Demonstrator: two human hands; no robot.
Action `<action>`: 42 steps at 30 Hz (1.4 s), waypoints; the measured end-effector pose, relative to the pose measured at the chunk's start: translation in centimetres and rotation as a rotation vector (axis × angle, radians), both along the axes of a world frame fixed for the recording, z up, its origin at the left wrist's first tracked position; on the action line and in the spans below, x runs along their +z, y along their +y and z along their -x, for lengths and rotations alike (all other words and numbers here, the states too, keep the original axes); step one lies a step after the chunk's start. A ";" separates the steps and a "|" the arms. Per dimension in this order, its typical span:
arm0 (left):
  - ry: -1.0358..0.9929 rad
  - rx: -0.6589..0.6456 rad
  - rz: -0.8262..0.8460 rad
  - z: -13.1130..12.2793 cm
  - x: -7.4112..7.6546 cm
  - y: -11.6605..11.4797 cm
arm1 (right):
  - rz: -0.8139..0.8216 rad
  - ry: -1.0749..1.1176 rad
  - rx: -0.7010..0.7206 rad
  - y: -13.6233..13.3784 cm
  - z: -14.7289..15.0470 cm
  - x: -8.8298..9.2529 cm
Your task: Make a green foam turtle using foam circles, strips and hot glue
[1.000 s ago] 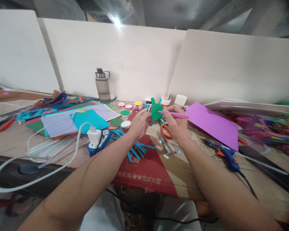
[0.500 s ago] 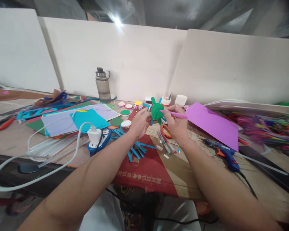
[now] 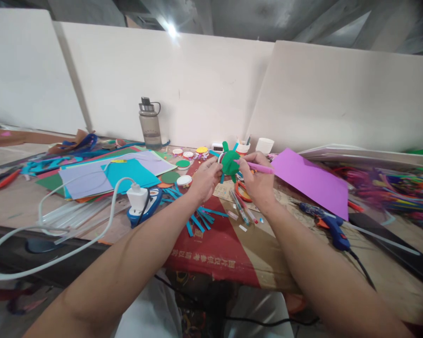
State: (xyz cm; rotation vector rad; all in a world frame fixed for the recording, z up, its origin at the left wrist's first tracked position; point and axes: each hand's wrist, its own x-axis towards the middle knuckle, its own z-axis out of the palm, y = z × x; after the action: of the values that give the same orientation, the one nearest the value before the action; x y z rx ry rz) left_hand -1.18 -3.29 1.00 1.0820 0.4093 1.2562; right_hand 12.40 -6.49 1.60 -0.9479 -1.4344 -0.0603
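Observation:
Above the middle of the table, my left hand (image 3: 207, 180) is closed on the left edge of a round green paper craft piece (image 3: 230, 163) with strips sticking out around it. My right hand (image 3: 256, 180) grips a pink pen (image 3: 259, 167), its tip at the green face of the craft piece. Below the hands lie several pens (image 3: 240, 206) and a pair of orange-handled scissors (image 3: 242, 191). Cut blue paper strips (image 3: 200, 218) are spread under my left forearm. Small round lids, one a white lid (image 3: 184, 180), sit to the left of my left hand.
Coloured paper sheets (image 3: 88, 180) and a blue power strip (image 3: 144, 209) with a white cable are on the left. A water bottle (image 3: 150, 124) stands at the back. On the right are a purple sheet (image 3: 312, 180), a blue glue gun (image 3: 333, 230) and bundled pipe cleaners (image 3: 402, 192).
The hands, craft piece and pen hold almost the same place. The view has shifted very slightly.

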 end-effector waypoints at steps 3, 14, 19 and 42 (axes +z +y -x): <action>0.002 -0.002 -0.004 0.0 0.0 0.0 | 0.002 0.003 -0.010 0.0 -0.1 0.0; -0.123 -0.001 0.028 0.0 0.0 0.4 | 0.020 0.067 -0.021 0.0 -0.1 0.2; -0.078 0.014 0.022 0.0 0.0 0.2 | 0.012 0.036 -0.034 0.0 0.0 0.2; -0.026 0.028 -0.060 -0.1 -0.1 -0.1 | 0.046 0.010 -0.049 0.1 0.0 0.1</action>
State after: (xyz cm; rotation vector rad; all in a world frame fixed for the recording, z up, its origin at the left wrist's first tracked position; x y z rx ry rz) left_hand -1.08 -3.36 0.90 1.1125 0.3699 1.3135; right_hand 12.38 -6.40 1.73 -1.0193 -1.4083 -0.0590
